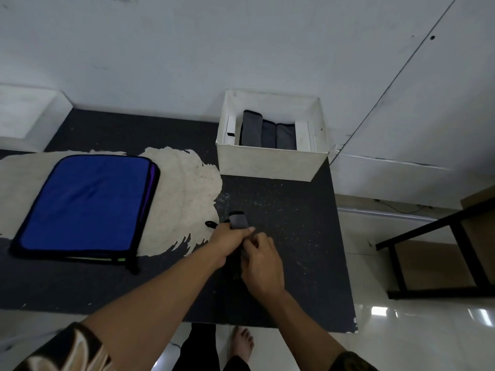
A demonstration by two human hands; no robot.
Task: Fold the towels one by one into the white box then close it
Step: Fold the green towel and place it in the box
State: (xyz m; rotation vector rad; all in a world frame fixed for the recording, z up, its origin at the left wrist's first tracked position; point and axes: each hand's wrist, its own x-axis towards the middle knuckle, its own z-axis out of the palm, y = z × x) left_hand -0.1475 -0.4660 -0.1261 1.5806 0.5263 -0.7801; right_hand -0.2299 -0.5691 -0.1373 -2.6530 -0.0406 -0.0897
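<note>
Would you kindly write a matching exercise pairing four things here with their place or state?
Things:
1. blue towel
2. white box
3. small grey towel
4. folded grey towels

States:
A. standing side by side inside the box
B. gripped by the left hand and right hand
C. lying flat on the left
D. open at the top

Pairs: 1-C, 2-D, 3-B, 4-A

You wear short sleeves: the left sleeve (67, 349) is dark with large cream leaf-like shapes, the right sleeve (353, 361) dark with a brownish pattern. Your forearms are bare down to the left hand (227, 236) and right hand (263, 266). Dark trousers (198, 349) and one bare foot (242, 344) show.
</note>
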